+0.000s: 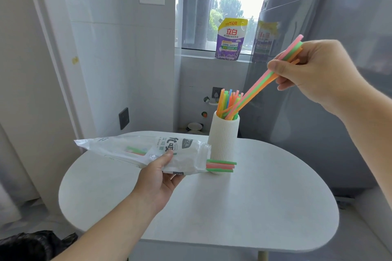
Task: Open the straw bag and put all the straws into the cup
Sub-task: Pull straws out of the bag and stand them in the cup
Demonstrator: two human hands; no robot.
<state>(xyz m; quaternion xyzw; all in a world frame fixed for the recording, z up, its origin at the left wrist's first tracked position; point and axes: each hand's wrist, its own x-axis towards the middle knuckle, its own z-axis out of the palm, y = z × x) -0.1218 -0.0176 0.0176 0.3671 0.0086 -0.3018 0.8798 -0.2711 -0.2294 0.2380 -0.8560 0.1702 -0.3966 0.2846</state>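
White rounded table (244, 207), tiled utility corner: straws partly decanted

Ribbed cream cup (223, 144) stands upright mid-table, most straws (229, 99) already inside; straw bag (148, 150), opened, translucent white with printed label, clamped in my left hand (159, 178), a few remaining straws (221, 166) in green and pink poking from its mouth beside the cup; my right hand (314, 74) pinches a pink-green-orange bunch (265, 78), tips entering the cup

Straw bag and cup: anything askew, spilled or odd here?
Nothing spilled. The cup stands upright; a few straws poke from the bag held by the left hand. The right hand feeds a tilted bundle in.
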